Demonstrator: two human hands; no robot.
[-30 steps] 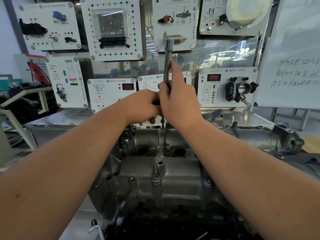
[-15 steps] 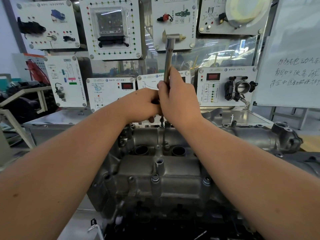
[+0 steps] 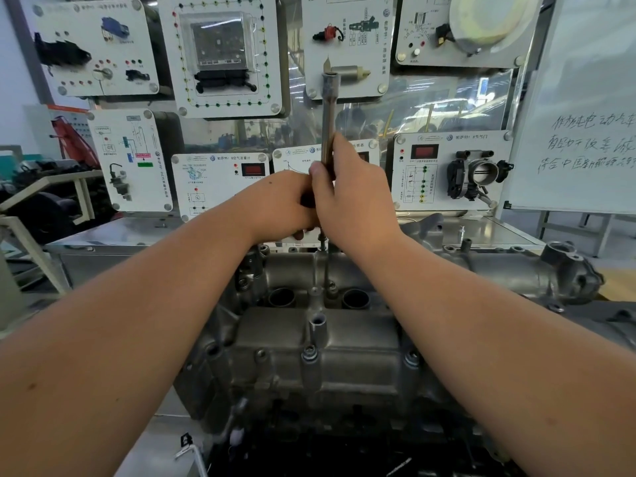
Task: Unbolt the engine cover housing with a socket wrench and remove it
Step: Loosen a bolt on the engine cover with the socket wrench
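At the left, the left hand (image 3: 275,208) is curled against the lower part of the socket wrench (image 3: 328,122); its fingers face away, so whether they actually wrap the tool cannot be told. Just to its right, touching it, the right hand (image 3: 354,201) has its fingers closed round the wrench's upright shaft, thumb pressed along the near side. The shaft rises above both hands, and a thin extension drops from under them to a bolt (image 3: 332,287) between 2 round wells on the engine cover housing (image 3: 316,342), which lies in the middle of the scene on the desk (image 3: 103,235), still seated on the engine. At least 3 bolts stand along the housing's near edge, so unbolting looks far from finished. The long, slender drive is the risk: if the hands lean it off vertical, the socket could ride up and slip off, rounding the head or throwing knuckles against the casting to the right.
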